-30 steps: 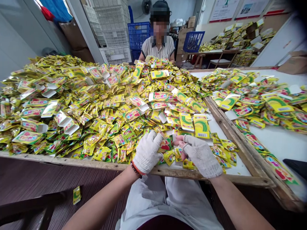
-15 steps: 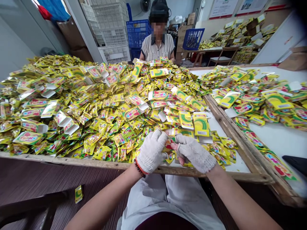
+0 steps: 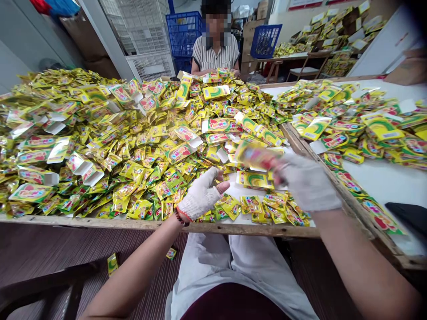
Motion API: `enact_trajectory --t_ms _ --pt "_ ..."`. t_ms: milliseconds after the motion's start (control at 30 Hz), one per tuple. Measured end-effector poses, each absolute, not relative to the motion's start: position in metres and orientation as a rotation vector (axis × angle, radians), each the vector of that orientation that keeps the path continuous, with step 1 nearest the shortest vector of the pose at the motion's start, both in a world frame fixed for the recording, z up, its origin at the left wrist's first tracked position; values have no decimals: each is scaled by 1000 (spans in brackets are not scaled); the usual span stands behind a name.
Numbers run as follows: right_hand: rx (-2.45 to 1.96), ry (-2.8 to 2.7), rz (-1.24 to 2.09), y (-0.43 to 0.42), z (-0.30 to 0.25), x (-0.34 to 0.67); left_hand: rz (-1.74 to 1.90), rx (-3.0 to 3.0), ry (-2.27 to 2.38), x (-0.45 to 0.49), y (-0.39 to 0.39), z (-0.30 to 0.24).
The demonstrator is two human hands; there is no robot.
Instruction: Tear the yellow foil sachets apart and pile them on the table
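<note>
My right hand, in a white fingerless glove and smeared by motion, grips a small yellow-and-red carton by its right end, raised over the table. My left hand, gloved likewise, is open with the fingers apart. It is just above the small yellow-green packets by the table's front edge. Another yellow carton lies flat under the raised one. More small packets are grouped below my right hand. A big heap of packets with several cartons on it spreads across the left and middle.
A wooden rail divides the table, with cartons piled on the right side. A dark flat object lies at far right. Another person sits opposite, before blue crates. A packet lies on the floor.
My hands were together around a carton; now they are apart. The right hand has moved up and right with a carton, and the left has drawn back left, open. The view has shifted slightly.
</note>
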State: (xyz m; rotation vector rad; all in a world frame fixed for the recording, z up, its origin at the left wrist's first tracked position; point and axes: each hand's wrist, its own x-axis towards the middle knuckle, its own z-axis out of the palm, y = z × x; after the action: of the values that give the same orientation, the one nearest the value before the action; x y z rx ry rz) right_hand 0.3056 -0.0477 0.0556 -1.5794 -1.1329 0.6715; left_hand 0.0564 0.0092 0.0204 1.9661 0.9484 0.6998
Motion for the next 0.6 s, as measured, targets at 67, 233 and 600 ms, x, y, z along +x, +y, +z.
enact_trajectory --t_ms 67,233,600 --pt "-1358 -873 603 -53 66 328 626 2155 1084 52 11 17" --pt "-1332 -934 707 -68 55 332 578 2516 1402 27 27 26" --pt "-1857 -2197 600 -57 -7 271 -179 2617 1562 56 -17 9"
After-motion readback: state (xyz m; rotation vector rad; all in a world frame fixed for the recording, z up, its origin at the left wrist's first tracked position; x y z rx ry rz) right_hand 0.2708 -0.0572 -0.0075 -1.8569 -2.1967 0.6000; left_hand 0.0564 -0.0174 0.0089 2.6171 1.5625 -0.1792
